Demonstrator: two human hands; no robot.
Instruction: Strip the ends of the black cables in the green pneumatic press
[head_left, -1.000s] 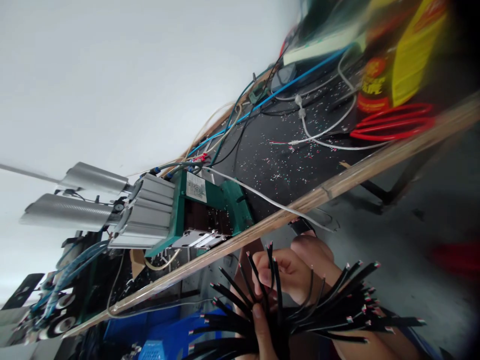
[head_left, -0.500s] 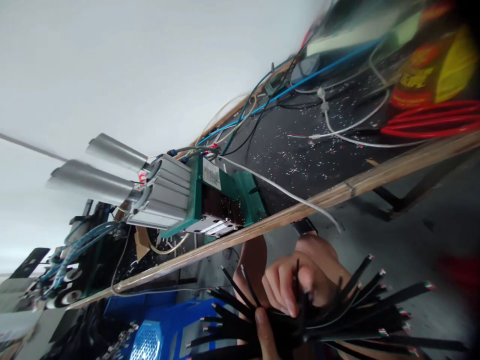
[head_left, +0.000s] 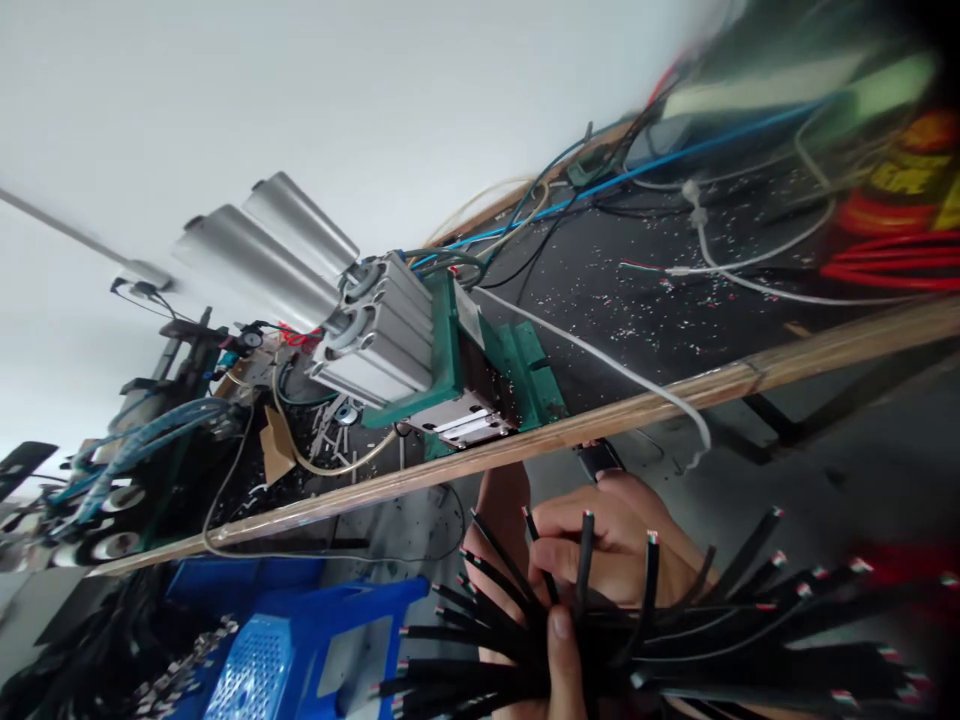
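Note:
A thick bundle of short black cables (head_left: 720,665) fans out at the bottom of the view. Their cut ends show small red, green and white wire cores. My left hand (head_left: 564,655) is closed round the middle of the bundle; its thumb lies over the cables, and most of its fingers are hidden. Just above it, my right hand (head_left: 611,545) pinches one black cable (head_left: 546,575) near its end, between thumb and forefinger. Other cable ends stand up in front of the right hand and partly cover it.
Beyond my hands runs the workbench's wooden edge (head_left: 652,412). On it stands a green press with silver cylinders (head_left: 390,345), beside a white cable (head_left: 600,370) hanging over the edge. A blue plastic stool (head_left: 300,640) stands lower left, near more black cables (head_left: 82,640).
The view has shifted, so the bench and press sit differently in it. My right hand has moved from among the upright cables to a single cable end by my left thumb.

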